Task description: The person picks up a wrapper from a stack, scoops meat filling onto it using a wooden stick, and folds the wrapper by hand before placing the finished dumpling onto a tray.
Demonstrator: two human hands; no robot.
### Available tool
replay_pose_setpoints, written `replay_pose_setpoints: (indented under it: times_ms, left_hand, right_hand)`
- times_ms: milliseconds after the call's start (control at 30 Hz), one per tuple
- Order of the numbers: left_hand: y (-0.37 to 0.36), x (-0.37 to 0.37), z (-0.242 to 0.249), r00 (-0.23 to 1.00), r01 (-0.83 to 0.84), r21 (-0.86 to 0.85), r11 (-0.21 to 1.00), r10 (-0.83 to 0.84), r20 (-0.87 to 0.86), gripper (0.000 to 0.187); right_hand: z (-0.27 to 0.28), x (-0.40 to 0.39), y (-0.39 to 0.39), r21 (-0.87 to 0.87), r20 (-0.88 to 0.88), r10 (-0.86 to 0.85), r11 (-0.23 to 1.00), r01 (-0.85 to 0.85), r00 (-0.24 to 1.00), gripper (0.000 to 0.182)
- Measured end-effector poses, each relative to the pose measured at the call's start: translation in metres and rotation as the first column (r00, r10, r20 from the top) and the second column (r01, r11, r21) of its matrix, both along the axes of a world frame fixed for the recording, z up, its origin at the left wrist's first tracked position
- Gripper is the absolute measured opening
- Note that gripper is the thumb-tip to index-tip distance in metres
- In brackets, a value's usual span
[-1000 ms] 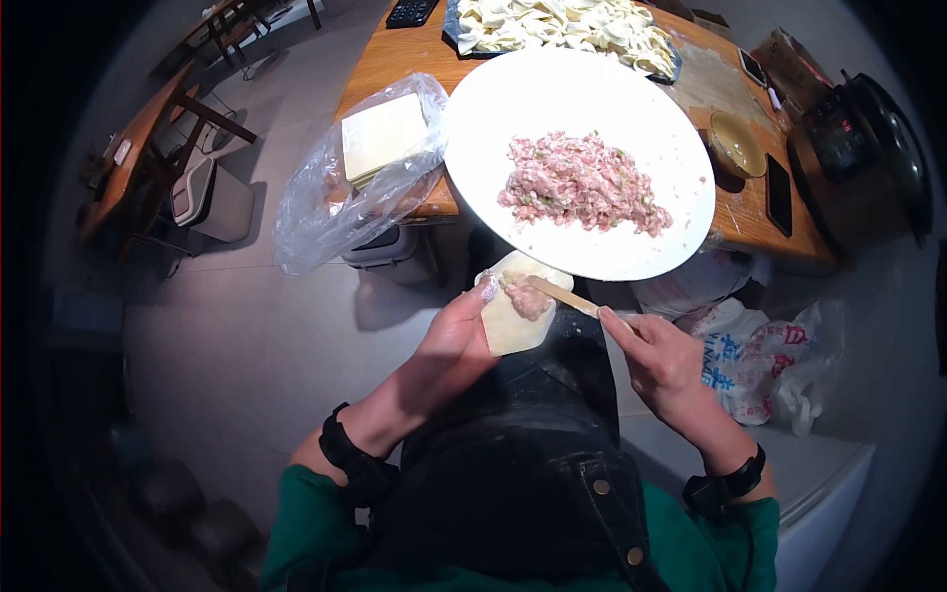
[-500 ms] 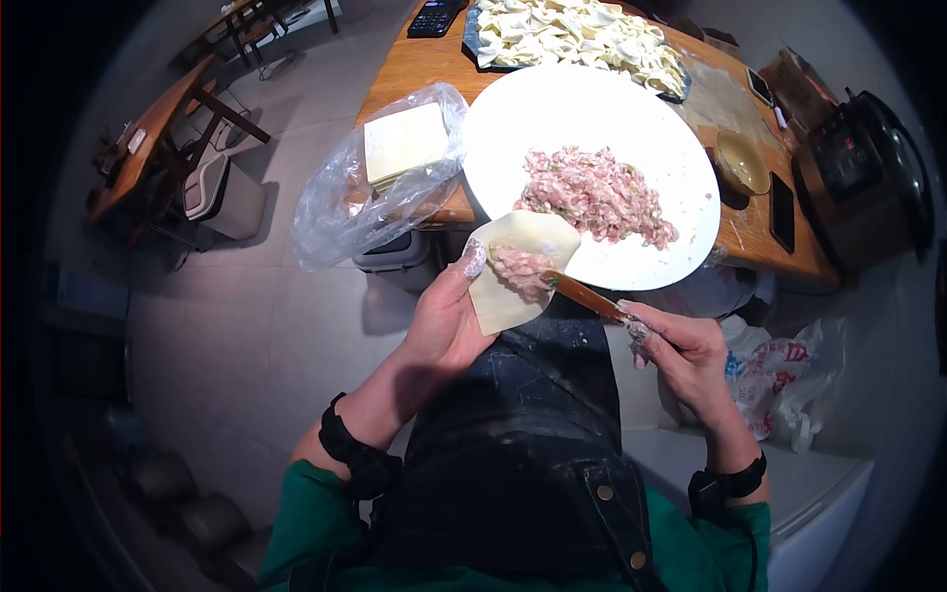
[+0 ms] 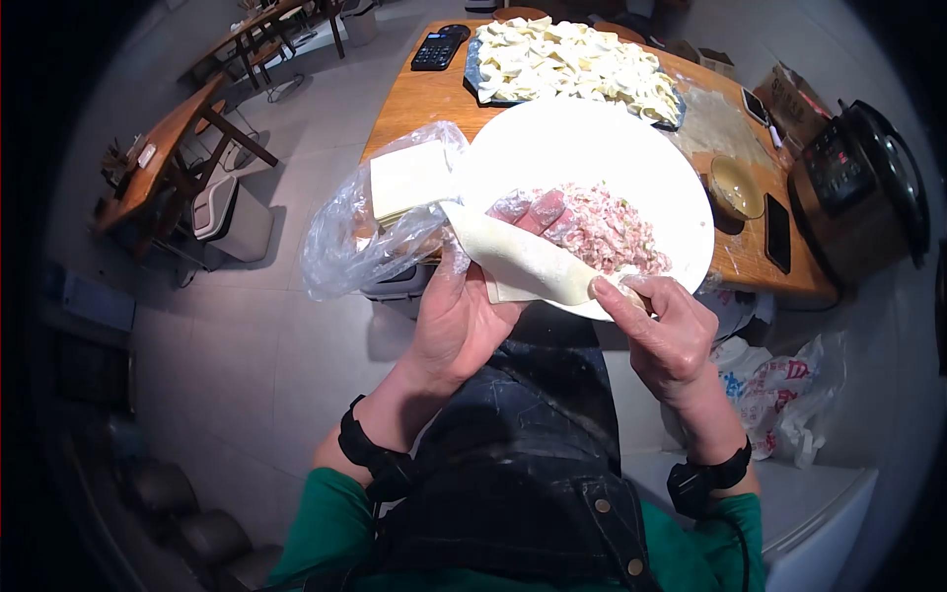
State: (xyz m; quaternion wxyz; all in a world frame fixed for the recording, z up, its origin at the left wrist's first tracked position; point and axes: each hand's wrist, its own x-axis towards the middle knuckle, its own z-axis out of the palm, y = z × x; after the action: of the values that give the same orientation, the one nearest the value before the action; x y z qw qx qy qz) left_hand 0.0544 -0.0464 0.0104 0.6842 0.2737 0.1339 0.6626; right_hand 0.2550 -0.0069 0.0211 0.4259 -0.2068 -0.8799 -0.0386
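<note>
The dumpling wrapper (image 3: 523,261) is folded over into a long pale strip. It sits in the air just in front of the person's body, over the near edge of the big white plate (image 3: 552,138). The left hand (image 3: 464,306) is under it and holds it up. The left fingers (image 3: 538,209) are spread a little and poke out past the far side of the wrapper, with flour on the tips. The right hand (image 3: 666,335) is at the right end of the wrapper. Its thumb and first finger are pressed together and pinch that end shut. I cannot tell if the right hand holds anything else. On the white plate there is a heap of pink minced meat filling (image 3: 612,227), just behind the left fingertips. To the left of the plate lies a clear plastic bag (image 3: 345,232) with a stack of square wrappers (image 3: 409,180) in it. Behind the plate is a dark tray full of finished dumplings (image 3: 572,59). All of this rests on a wooden table (image 3: 424,94). A calculator (image 3: 434,47) lies near the tray. At the right side of the table sit a small bowl (image 3: 735,185), a phone (image 3: 777,232) and a cooker (image 3: 858,173). The person wears a dark apron (image 3: 523,464) and green sleeves.
</note>
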Motion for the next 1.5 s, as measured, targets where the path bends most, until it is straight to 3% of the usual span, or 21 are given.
replay_pose_setpoints:
  times_ms: [67,100,167,233,367,433,567,633,700,833,867,900,967,1033,1100,1167,1300,1400,1433,1467,1500]
  left_hand:
    - [0.0,0.0,-0.015,0.974,0.015,0.057,0.998,-0.028,0.224,0.064]
    - [-0.001,0.002,-0.019,0.974,0.019,0.057,0.998,-0.031,0.225,0.064]
    - [-0.002,0.006,-0.025,0.988,-0.145,0.028,0.989,0.146,-0.04,0.059]
    - [0.002,0.008,-0.027,0.992,-0.126,0.019,0.992,0.126,-0.015,0.05]
    - [0.015,0.006,-0.025,0.947,-0.264,-0.137,0.955,0.229,-0.225,0.048]
    - [0.027,0.001,-0.031,0.913,-0.351,-0.151,0.924,0.302,-0.274,0.045]
    - [0.035,-0.01,-0.032,0.944,-0.284,-0.213,0.935,0.233,-0.233,0.044]
    - [0.037,-0.009,-0.034,0.949,-0.27,-0.242,0.932,0.214,-0.233,0.046]
    - [0.039,-0.007,-0.037,0.948,-0.275,-0.243,0.93,0.219,-0.233,0.044]
    - [0.04,-0.004,-0.04,0.919,-0.241,-0.198,0.95,0.158,-0.36,0.033]
    - [0.041,-0.003,-0.04,0.904,-0.22,-0.189,0.957,0.127,-0.407,0.03]
    - [0.041,-0.001,-0.043,0.901,-0.233,-0.185,0.955,0.141,-0.411,0.027]
    - [0.044,0.0,-0.053,0.841,-0.255,-0.135,0.957,0.151,-0.519,0.03]
    - [0.045,0.004,-0.05,0.817,-0.248,-0.125,0.961,0.137,-0.561,0.03]
    - [0.047,0.007,-0.049,0.793,-0.217,-0.109,0.97,0.11,-0.599,0.031]
    - [0.048,0.009,-0.053,0.687,-0.224,0.007,0.975,0.163,-0.708,0.032]
    - [0.043,0.009,-0.04,0.753,-0.205,-0.062,0.977,0.117,-0.648,0.032]
    - [0.037,0.012,-0.049,0.906,-0.167,-0.133,0.977,0.099,-0.413,0.032]
    - [0.039,0.016,-0.044,0.985,-0.121,-0.227,0.966,0.089,-0.146,0.032]
    - [0.039,0.019,-0.042,0.987,-0.048,-0.309,0.95,0.092,0.13,0.033]
    - [0.037,0.022,-0.044,0.987,-0.04,-0.312,0.949,0.086,0.135,0.033]
  right_hand:
    - [-0.003,0.001,-0.003,-0.018,0.049,-0.042,0.999,0.043,0.998,0.05]
    - [-0.006,0.001,-0.003,-0.018,0.05,-0.045,0.999,0.046,0.998,0.05]
    - [-0.012,0.002,-0.005,-0.066,0.078,-0.06,0.996,0.065,0.995,0.049]
    - [-0.019,0.004,-0.005,-0.066,0.101,-0.071,0.995,0.078,0.992,0.048]
    - [-0.022,0.021,0.002,-0.165,0.059,-0.107,0.98,0.115,0.993,0.041]
    - [-0.024,0.054,0.015,-0.251,0.159,-0.106,0.957,0.144,0.982,0.034]
    - [-0.013,0.114,0.066,-0.215,0.158,-0.528,0.806,0.551,0.834,0.031]
    - [-0.013,0.151,0.106,-0.024,0.183,-0.686,0.713,0.7,0.705,0.026]
    - [-0.012,0.176,0.136,0.06,0.339,-0.734,0.641,0.765,0.589,0.019]
    - [-0.01,0.176,0.158,0.131,0.464,-0.678,0.689,0.713,0.57,0.008]
    - [-0.006,0.172,0.154,0.059,0.469,-0.679,0.662,0.748,0.564,0.006]
    - [-0.008,0.161,0.149,0.109,0.316,-0.735,0.657,0.746,0.6,0.008]
    - [-0.009,0.136,0.132,-0.593,0.086,-0.618,0.599,0.539,0.782,0.012]
    - [-0.01,0.093,0.091,-0.843,-0.096,-0.444,0.512,0.164,0.891,0.018]
    - [-0.009,0.059,0.053,-0.897,-0.125,-0.231,0.443,-0.011,0.965,0.017]
    - [-0.02,0.035,0.04,-0.894,-0.133,-0.17,0.447,-0.044,0.976,0.017]
    - [-0.037,0.034,0.048,-0.94,-0.158,-0.255,0.334,-0.066,0.954,0.016]
    - [-0.039,0.014,0.02,-0.923,-0.319,-0.302,0.313,-0.223,0.898,0.025]
    - [-0.037,0.003,0.009,-0.945,-0.215,-0.285,0.301,-0.125,0.934,0.034]
    - [-0.04,-0.009,0.001,-0.936,-0.324,-0.297,0.238,-0.259,0.898,0.04]
    - [-0.046,-0.021,-0.005,-0.91,-0.392,-0.316,0.271,-0.313,0.864,0.041]
